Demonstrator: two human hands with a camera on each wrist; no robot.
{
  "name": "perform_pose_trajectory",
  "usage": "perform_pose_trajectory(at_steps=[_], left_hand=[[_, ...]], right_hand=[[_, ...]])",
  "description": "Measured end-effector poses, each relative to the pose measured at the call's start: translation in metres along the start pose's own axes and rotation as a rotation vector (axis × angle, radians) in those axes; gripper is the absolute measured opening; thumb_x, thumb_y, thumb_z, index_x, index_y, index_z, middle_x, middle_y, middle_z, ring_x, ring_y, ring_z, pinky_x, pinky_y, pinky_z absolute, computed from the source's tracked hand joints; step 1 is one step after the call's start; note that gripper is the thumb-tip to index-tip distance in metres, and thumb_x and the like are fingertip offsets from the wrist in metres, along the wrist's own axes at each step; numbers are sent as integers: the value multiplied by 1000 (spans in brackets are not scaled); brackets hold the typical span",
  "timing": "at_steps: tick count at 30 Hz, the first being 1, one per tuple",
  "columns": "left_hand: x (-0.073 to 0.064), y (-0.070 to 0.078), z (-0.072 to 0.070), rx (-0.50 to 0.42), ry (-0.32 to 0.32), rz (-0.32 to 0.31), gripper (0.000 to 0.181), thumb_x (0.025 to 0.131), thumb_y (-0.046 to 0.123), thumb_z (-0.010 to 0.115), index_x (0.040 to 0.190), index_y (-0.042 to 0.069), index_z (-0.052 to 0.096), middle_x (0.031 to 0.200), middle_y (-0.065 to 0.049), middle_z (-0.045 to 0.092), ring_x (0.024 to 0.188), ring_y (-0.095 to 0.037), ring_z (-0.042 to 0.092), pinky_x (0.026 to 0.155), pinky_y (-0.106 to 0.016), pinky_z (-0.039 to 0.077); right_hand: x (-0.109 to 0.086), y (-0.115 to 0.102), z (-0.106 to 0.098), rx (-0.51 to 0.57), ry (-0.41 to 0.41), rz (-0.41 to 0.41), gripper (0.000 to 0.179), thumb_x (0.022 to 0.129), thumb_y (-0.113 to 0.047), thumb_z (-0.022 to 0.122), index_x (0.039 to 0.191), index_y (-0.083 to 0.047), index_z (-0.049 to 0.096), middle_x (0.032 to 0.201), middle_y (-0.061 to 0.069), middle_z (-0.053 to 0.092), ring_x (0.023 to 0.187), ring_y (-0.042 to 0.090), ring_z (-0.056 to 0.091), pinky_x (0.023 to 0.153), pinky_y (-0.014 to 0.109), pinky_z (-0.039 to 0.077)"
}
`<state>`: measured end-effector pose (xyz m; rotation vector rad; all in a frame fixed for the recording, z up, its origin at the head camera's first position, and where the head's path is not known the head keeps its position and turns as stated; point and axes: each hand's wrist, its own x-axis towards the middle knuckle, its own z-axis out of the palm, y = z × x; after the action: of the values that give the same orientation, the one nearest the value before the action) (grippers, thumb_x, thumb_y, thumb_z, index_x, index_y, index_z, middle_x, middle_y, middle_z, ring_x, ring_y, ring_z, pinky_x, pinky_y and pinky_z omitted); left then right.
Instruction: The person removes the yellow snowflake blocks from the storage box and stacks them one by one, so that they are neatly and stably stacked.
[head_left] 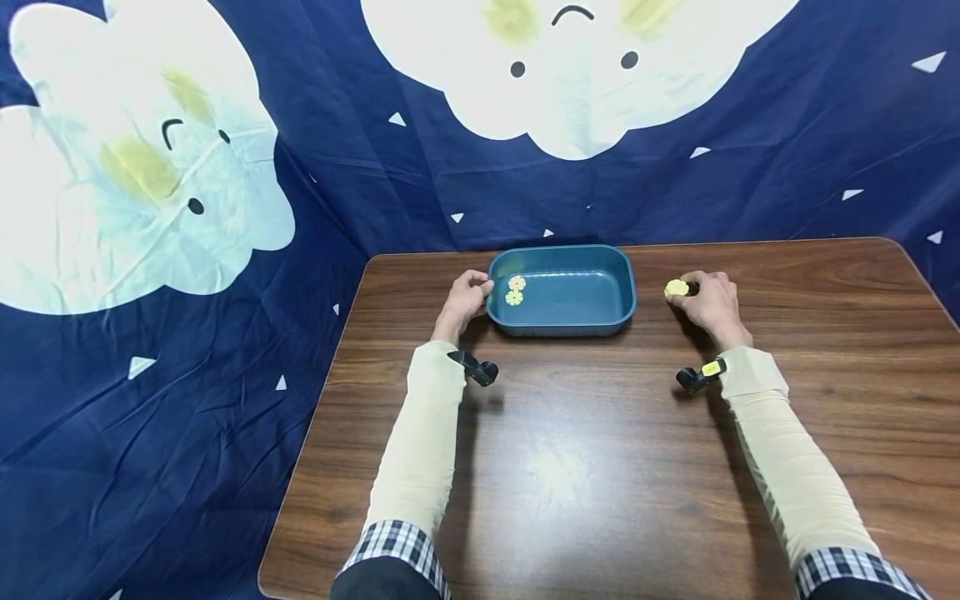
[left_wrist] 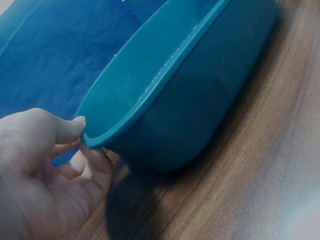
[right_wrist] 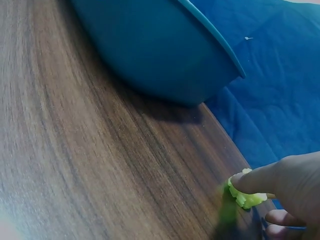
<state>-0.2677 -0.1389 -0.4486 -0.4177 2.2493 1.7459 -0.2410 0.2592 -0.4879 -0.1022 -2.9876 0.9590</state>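
A teal oblong plastic basin (head_left: 573, 327) stands near the far edge of the table. Thumb and fingers of my left hand (head_left: 463, 302) pinch its rim at the left end; in the left wrist view the thumb (left_wrist: 75, 126) lies on top of the rim. Two small pale-yellow flower-shaped pieces (head_left: 514, 297) lie inside the basin, towards its left end. Off to the basin's right, my right hand (head_left: 712, 307) grips a yellow flower-shaped piece with a scalloped edge (head_left: 676, 288). In the right wrist view the thumb presses on this piece (right_wrist: 246, 200), close over the wood.
The brown wood-grain table (head_left: 570, 417) has its far edge just behind the basin. A dark-blue cloth (head_left: 660, 183) with white cloud prints hangs behind it and on the left. Black wrist cameras (head_left: 480, 369) are strapped over the pale sleeves.
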Motion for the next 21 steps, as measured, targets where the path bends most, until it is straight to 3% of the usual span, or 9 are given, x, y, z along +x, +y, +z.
perform_pose_trajectory(at_steps=[12, 21], left_hand=[[0, 0, 1, 5, 3, 8, 25, 99, 18, 53, 121, 8, 52, 99, -3, 48, 86, -19, 51, 71, -26, 47], [0, 0, 1, 13, 2, 8, 26, 99, 19, 52, 123, 8, 52, 101, -3, 48, 90, -22, 51, 73, -27, 47]], right_hand=[[-2, -1, -2, 34, 3, 8, 52, 88, -24, 67, 127, 5, 50, 123, 32, 46, 117, 51, 32, 97, 56, 27], [-5, -9, -16, 144, 41, 23, 52, 91, -28, 63, 130, 3, 48, 133, 32, 39, 124, 51, 28, 102, 56, 25]])
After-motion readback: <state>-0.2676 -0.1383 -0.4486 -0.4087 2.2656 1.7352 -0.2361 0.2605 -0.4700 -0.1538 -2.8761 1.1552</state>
